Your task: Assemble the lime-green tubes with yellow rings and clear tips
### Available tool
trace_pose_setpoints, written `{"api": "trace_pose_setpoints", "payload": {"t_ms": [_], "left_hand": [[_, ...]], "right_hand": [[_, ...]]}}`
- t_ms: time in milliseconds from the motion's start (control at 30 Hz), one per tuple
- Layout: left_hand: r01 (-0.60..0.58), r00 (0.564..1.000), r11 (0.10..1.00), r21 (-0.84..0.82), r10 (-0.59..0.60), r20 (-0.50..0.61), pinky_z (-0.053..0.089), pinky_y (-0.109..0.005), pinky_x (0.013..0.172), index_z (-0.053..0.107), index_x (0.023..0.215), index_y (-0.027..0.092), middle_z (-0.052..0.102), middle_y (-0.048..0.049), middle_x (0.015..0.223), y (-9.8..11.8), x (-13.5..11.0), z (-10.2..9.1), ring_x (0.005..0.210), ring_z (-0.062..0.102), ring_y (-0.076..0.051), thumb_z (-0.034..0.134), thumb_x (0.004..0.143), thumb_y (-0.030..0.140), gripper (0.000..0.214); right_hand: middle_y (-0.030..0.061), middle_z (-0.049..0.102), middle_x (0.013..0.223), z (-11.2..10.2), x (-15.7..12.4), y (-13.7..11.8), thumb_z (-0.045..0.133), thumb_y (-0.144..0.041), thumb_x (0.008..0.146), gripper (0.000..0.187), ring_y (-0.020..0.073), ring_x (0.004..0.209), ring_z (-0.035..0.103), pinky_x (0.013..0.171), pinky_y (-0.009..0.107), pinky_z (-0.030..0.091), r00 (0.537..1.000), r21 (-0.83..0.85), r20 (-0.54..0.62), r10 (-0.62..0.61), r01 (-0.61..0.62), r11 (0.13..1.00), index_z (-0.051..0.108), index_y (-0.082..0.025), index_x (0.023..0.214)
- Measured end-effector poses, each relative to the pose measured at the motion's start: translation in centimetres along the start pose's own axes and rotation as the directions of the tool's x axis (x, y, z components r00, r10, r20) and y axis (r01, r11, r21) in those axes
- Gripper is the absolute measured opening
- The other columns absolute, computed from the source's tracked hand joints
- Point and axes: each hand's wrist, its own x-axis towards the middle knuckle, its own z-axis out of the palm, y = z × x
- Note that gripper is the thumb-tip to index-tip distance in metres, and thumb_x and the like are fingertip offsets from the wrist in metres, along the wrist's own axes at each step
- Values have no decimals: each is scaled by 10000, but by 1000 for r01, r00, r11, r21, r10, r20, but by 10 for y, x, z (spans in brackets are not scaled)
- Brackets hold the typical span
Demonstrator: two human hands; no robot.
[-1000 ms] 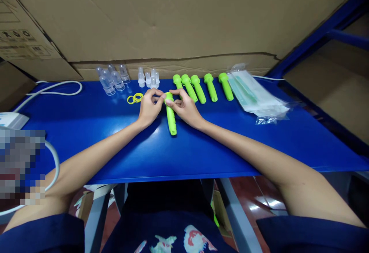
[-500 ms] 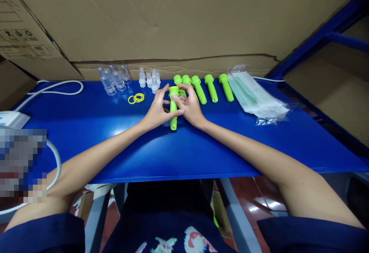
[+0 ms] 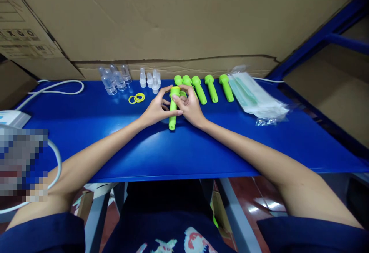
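Between both hands is a lime-green flashlight-shaped tube (image 3: pixel 172 120), its wider head up and a yellow ring (image 3: pixel 175 87) at the top. My left hand (image 3: pixel 157 109) grips it from the left, thumb across the shaft and a fingertip at the rim. From the right, my right hand (image 3: pixel 190 107) holds it, with the thumb on the front below the head and a finger at the yellow ring. Behind the hands stand more green tubes (image 3: pixel 212 89) in a row. Several yellow rings (image 3: pixel 139 97) lie left of my left hand.
Clear plastic bottle-like pieces (image 3: pixel 108 83) and smaller white-based clear pieces (image 3: pixel 155 85) stand at the back left. A plastic-wrapped pack (image 3: pixel 255 95) lies on the right of the blue table (image 3: pixel 161 157). A white cable (image 3: pixel 59 88) loops at the left. Cardboard (image 3: pixel 173 19) walls the back.
The lower end of the held green tube has tilted slightly left. Both hands keep their hold, with small finger shifts at the yellow ring.
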Motion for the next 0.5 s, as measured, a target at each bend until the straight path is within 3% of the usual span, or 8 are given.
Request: {"api": "trace_pose_setpoints", "payload": {"t_ms": [233,367,500], "left_hand": [[-51,997,997,60,55,-58,523,-228,623,357,1510,275,440,-156,1531,-11,2,-2,939,659,-164,770,776,375,848],[-93,990,991,96,102,-97,544,-267,672,378,1509,281,493,-140,1491,-13,2,-1,935,661,-176,744,785,331,813],[-111,985,980,168,131,-113,559,-317,786,397,1506,243,545,-145,1447,-10,0,-1,941,661,-183,731,797,312,787]], "right_hand": [[116,530,1426,-7,7,12,549,-688,906,590,270,1252,585,934,457,603,995,-20,86,-51,52,998,463,-308,1350],[103,542,1426,-9,10,11,607,-713,856,630,257,1157,642,889,434,618,993,-14,107,-53,55,998,506,-320,1337],[103,586,1362,-12,12,9,685,-710,796,648,205,925,700,766,373,637,997,31,79,-16,14,999,563,-286,1269]]}}
